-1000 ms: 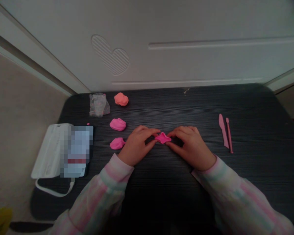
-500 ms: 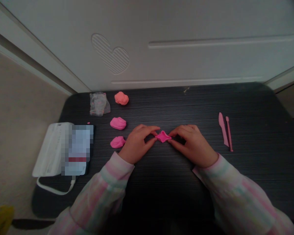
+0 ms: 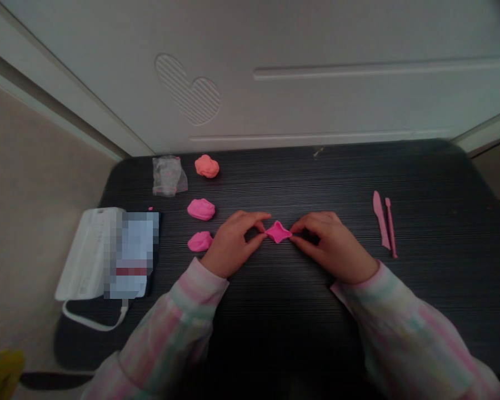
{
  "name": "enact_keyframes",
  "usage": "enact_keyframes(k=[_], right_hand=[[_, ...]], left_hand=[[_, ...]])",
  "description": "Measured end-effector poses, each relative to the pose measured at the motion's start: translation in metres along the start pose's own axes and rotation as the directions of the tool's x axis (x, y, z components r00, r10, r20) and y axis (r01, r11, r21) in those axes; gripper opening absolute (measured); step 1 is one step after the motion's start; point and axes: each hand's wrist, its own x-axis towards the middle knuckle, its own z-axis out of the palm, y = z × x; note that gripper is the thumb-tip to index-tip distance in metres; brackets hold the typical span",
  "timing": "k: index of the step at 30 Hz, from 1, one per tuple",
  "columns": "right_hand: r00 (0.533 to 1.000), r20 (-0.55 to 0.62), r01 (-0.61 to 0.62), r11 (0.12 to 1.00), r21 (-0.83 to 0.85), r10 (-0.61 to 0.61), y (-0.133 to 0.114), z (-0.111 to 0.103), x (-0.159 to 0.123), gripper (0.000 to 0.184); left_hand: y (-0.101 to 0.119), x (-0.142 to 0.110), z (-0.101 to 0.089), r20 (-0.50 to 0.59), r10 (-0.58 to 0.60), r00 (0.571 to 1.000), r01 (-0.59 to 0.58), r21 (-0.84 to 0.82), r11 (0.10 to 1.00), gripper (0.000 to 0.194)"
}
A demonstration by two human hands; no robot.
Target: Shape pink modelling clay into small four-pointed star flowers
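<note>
Pink clay piece (image 3: 278, 233), drawn into four points around a hollow middle, lay between the two hands near the middle of the dark table (image 3: 295, 183); whether it touched the surface, I could not tell. The left hand (image 3: 234, 244) pinched its left point between thumb and finger, and the right hand (image 3: 335, 247) nipped the opposite one. Just beside the left wrist sat a pink clay lump (image 3: 199, 241), with a clay knife (image 3: 381, 222) well apart to the right.

Hands (image 3: 236, 244) pinching pink clay (image 3: 278, 233)
</note>
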Motion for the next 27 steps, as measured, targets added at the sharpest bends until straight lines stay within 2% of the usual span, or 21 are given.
enact_keyframes(k=[7,11,15,17,20,22,24,27], right_hand=[[1.000,-0.021,0.004,1.000,0.001,-0.004,-0.002,0.002,-0.002,0.004],[1.000,0.012,0.024,1.000,0.007,-0.024,-0.003,0.001,-0.002,0.007],[0.999,0.014,0.029,0.999,0.027,-0.029,-0.005,-0.003,-0.003,0.004],[0.999,-0.039,0.018,0.999,0.031,-0.016,-0.005,-0.002,-0.002,0.005],[0.993,-0.116,0.039,0.999,0.020,-0.037,-0.004,0.003,0.000,0.018],[0.989,-0.128,0.069,0.998,-0.006,-0.069,-0.004,0.008,0.001,0.026],[0.989,-0.111,0.095,0.995,-0.025,-0.097,-0.004,0.012,0.001,0.031],[0.991,-0.075,0.111,0.994,-0.017,-0.112,-0.004,0.013,0.002,0.028]], left_hand=[[0.000,0.000,0.000,-0.011,0.000,1.000,0.000,-0.004,1.000,0.031],[-0.002,-0.001,0.002,-0.056,-0.016,0.998,0.016,0.000,1.000,0.031],[-0.001,-0.002,0.001,-0.102,-0.026,0.994,0.029,0.023,0.999,0.017],[0.001,-0.002,-0.001,-0.063,-0.001,0.998,0.003,0.031,1.000,0.008],[0.002,-0.002,-0.002,0.060,0.086,0.995,-0.089,0.056,0.994,0.015],[0.000,-0.001,-0.002,0.112,0.122,0.986,-0.132,0.084,0.988,0.017],[-0.002,-0.001,0.000,0.123,0.134,0.983,-0.147,0.106,0.984,0.012],[-0.004,0.000,0.001,0.097,0.155,0.983,-0.164,0.098,0.982,0.007]])
